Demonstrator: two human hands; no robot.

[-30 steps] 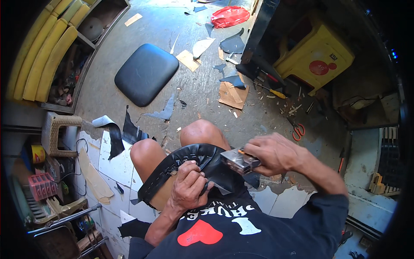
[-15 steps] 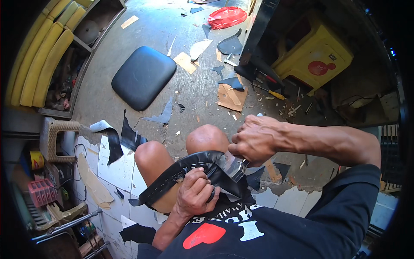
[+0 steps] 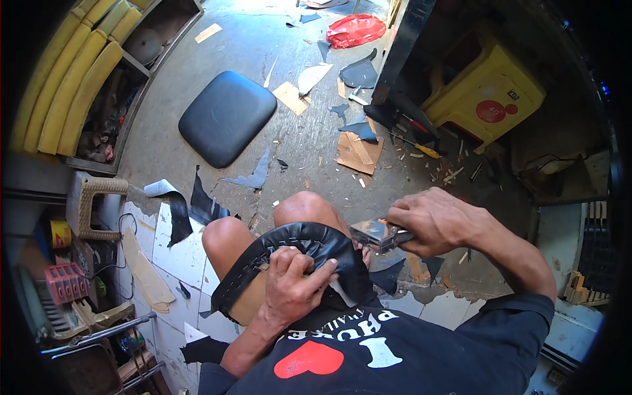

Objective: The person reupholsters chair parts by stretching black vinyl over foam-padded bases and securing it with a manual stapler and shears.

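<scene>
Black seat cover (image 3: 316,247) under left hand (image 3: 289,289), pale stitching along its edge. Silver stapler (image 3: 376,234) in right hand (image 3: 431,220). Black cushion (image 3: 227,117) and yellow stool (image 3: 484,89) beyond hands.

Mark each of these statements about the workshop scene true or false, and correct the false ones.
1. The right hand grips a metal stapler. True.
2. The left hand presses black covering on a piece lying across the knees. True.
3. The black seat cushion on the floor is in the left hand's grip. False: it lies apart on the floor, untouched.
4. The yellow stool stands at the upper left. False: upper right.
5. A red bag lies at the top. True.
</scene>
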